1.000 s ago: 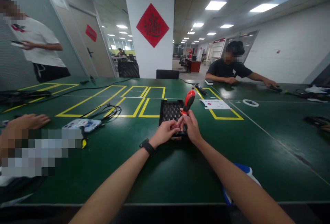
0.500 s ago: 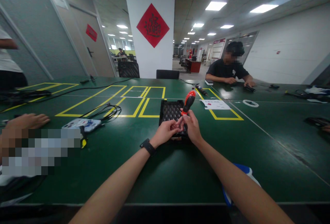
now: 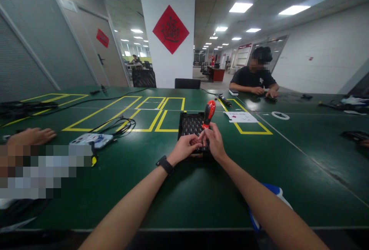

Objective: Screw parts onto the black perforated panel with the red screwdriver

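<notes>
A black tray (image 3: pixel 190 124) with rows of small shiny pieces lies on the green table (image 3: pixel 138 188). Over its near right part, my right hand (image 3: pixel 215 141) is closed on a red and black screwdriver (image 3: pixel 209 115), whose handle points up and leans slightly right. My left hand (image 3: pixel 186 148), with a black watch on its wrist, is at the tray's near end, its fingertips pinched together close to the screwdriver's shaft. Whatever those fingertips hold is too small to make out.
Another person's hand (image 3: pixel 31 138) rests at the left near a white device (image 3: pixel 91 140) with cables. A paper sheet (image 3: pixel 241 117), a white ring (image 3: pixel 280 115) and a blue-white object (image 3: pixel 272 190) lie to the right. A person (image 3: pixel 255 75) sits across the table.
The screwdriver handle has tipped closer to upright and moved slightly left. My hands have hardly moved. The standing person at the far left is out of view.
</notes>
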Action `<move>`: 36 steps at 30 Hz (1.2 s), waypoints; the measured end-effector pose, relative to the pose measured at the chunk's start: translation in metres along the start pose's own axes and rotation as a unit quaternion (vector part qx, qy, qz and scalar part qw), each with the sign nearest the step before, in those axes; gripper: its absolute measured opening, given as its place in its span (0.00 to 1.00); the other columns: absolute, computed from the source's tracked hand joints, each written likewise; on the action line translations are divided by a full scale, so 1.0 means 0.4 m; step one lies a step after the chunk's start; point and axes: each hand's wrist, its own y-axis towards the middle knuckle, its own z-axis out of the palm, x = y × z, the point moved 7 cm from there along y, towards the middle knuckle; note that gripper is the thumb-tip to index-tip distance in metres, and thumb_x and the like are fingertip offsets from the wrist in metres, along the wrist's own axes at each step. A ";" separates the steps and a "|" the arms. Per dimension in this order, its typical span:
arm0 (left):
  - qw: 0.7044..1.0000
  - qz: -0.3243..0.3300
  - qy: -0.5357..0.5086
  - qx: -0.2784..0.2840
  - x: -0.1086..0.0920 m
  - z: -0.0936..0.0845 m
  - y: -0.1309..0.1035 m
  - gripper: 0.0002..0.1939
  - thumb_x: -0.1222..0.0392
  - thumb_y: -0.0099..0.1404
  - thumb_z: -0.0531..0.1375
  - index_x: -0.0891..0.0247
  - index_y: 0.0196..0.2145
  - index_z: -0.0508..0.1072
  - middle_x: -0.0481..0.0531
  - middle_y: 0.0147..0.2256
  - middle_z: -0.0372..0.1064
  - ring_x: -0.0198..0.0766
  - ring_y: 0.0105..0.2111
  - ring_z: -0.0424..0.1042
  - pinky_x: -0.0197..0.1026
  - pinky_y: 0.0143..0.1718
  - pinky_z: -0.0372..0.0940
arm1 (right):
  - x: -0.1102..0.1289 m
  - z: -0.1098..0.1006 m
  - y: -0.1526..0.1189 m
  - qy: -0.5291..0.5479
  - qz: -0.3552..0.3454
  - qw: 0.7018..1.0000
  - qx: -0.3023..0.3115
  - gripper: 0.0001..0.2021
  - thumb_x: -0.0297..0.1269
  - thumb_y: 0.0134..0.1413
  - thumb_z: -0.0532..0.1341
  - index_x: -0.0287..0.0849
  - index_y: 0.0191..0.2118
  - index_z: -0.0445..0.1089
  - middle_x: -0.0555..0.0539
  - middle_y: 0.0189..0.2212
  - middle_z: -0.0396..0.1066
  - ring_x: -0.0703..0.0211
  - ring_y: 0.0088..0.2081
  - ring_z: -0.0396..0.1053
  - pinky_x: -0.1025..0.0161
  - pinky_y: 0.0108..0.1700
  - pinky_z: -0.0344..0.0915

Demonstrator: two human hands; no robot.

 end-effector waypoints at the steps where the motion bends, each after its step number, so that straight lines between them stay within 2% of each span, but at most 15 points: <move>1: 1.000 -0.003 0.008 -0.006 0.003 -0.002 0.000 0.10 0.56 0.55 0.59 0.68 0.30 0.70 0.47 0.25 0.67 0.30 0.24 0.64 0.33 0.28 0.59 | 0.002 0.001 -0.001 0.000 0.000 1.000 0.002 0.15 0.45 0.56 0.52 0.43 0.46 0.56 0.54 0.22 0.65 0.72 0.16 0.57 0.72 0.20 0.57; 6: 0.999 -0.006 0.032 -0.001 0.005 -0.003 -0.001 0.11 0.56 0.55 0.59 0.68 0.28 0.69 0.46 0.23 0.66 0.30 0.23 0.62 0.32 0.26 0.58 | 0.003 0.013 -0.001 0.004 0.001 1.000 0.028 0.15 0.43 0.55 0.53 0.44 0.46 0.55 0.54 0.23 0.65 0.71 0.17 0.58 0.71 0.21 0.58; 14: 0.998 0.038 0.023 0.039 -0.028 0.004 -0.003 0.09 0.61 0.59 0.54 0.67 0.33 0.72 0.50 0.29 0.70 0.32 0.29 0.66 0.34 0.34 0.60 | -0.002 0.005 0.001 -0.009 0.000 1.000 0.008 0.17 0.46 0.57 0.48 0.42 0.47 0.58 0.53 0.23 0.65 0.71 0.16 0.56 0.71 0.20 0.56; 17: 0.999 0.021 0.019 0.018 -0.020 0.000 -0.002 0.09 0.59 0.59 0.55 0.67 0.33 0.71 0.48 0.27 0.68 0.31 0.26 0.64 0.33 0.30 0.59 | 0.005 0.002 0.000 -0.010 -0.006 1.000 0.001 0.16 0.45 0.57 0.49 0.42 0.46 0.58 0.53 0.23 0.65 0.71 0.17 0.57 0.71 0.21 0.57; 22: 0.999 -0.004 0.038 -0.022 0.005 -0.008 0.000 0.09 0.57 0.54 0.60 0.67 0.28 0.68 0.44 0.22 0.63 0.29 0.23 0.60 0.31 0.25 0.56 | 0.007 0.010 -0.002 0.000 -0.001 1.000 0.011 0.15 0.45 0.56 0.50 0.43 0.46 0.57 0.54 0.24 0.65 0.70 0.18 0.59 0.71 0.22 0.60; 25: 1.000 -0.011 0.023 -0.015 0.010 -0.007 0.000 0.09 0.58 0.54 0.60 0.68 0.27 0.68 0.45 0.23 0.65 0.30 0.24 0.62 0.32 0.26 0.57 | 0.005 0.014 -0.003 0.000 -0.001 1.000 0.014 0.16 0.45 0.56 0.50 0.43 0.47 0.57 0.53 0.24 0.66 0.70 0.18 0.59 0.71 0.22 0.60; 31: 0.998 -0.026 -0.053 0.030 0.010 0.005 -0.003 0.11 0.56 0.56 0.58 0.68 0.31 0.73 0.50 0.29 0.72 0.34 0.29 0.70 0.34 0.31 0.62 | -0.004 0.009 -0.002 0.000 0.012 1.000 0.007 0.20 0.47 0.58 0.45 0.42 0.52 0.56 0.51 0.23 0.67 0.70 0.16 0.56 0.71 0.18 0.56; 33: 0.998 -0.022 -0.055 0.030 0.008 0.005 -0.002 0.11 0.56 0.56 0.58 0.68 0.32 0.73 0.50 0.29 0.73 0.34 0.29 0.70 0.35 0.32 0.63 | -0.005 0.007 -0.002 -0.004 0.011 1.000 0.003 0.19 0.46 0.58 0.46 0.42 0.51 0.56 0.52 0.22 0.66 0.71 0.15 0.55 0.71 0.18 0.55; 36: 1.000 -0.023 -0.017 -0.001 0.012 -0.002 0.001 0.10 0.56 0.55 0.60 0.67 0.30 0.72 0.49 0.26 0.72 0.33 0.26 0.69 0.33 0.29 0.62 | -0.002 0.008 -0.002 -0.008 0.002 1.000 0.003 0.17 0.45 0.58 0.47 0.42 0.49 0.57 0.54 0.22 0.65 0.72 0.15 0.55 0.72 0.19 0.56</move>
